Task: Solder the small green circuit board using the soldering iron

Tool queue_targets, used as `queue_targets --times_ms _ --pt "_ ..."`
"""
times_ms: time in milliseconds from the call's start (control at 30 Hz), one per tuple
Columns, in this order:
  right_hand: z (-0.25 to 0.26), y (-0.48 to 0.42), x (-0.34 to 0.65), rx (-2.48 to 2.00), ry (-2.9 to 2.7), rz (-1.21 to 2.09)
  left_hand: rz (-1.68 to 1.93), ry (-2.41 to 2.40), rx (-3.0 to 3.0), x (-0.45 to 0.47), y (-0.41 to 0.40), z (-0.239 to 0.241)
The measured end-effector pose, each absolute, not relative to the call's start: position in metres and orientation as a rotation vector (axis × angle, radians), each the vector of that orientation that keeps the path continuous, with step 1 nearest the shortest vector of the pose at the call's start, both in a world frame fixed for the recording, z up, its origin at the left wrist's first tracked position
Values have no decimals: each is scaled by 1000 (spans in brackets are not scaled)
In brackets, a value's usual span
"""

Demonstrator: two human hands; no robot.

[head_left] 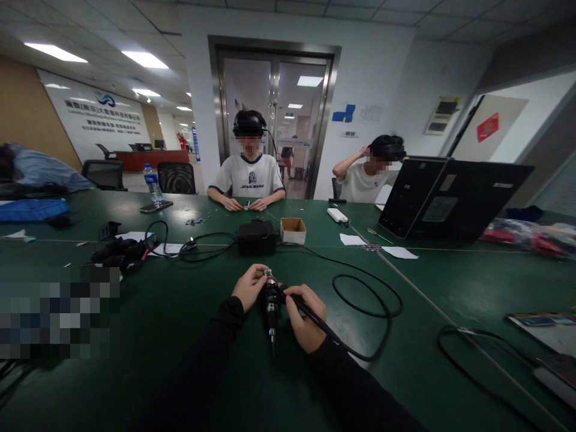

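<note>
My left hand [249, 286] pinches a tiny green part [268, 273] just above the green table [180, 336]. My right hand [306, 315] is wrapped round a black corded electric screwdriver [271, 307], which points back toward me. The tool lies between both hands, its upper end close to the small part. A black cable [360, 300] runs from the tool and loops to the right across the table. Both my sleeves are black.
A black power box [256, 237] and a small cardboard box [293, 230] sit beyond my hands. An open laptop [450, 195] stands at right, tangled black cables [121, 251] at left, a water bottle [153, 183] behind. Two people sit across the table.
</note>
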State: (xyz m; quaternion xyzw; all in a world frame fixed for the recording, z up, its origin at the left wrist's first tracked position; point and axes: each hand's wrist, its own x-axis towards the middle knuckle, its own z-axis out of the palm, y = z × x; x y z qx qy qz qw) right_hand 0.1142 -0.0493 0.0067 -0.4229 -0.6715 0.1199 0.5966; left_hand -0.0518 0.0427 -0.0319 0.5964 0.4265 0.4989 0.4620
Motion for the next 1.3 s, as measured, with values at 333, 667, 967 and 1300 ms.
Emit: queue_targets --times_ms 333,667,967,1300 --pt "8 -50 115 -985 -1569 277 1229 1056 1514 -53 43 -32" --pt "5 -48 116 -972 -1547 248 1230 1078 1495 -51 42 -29" --pt "6 -49 115 -965 -1568 238 1225 1061 1501 -52 45 -33" --pt "4 -47 116 -967 -1585 259 1238 1063 1523 -53 44 -33"
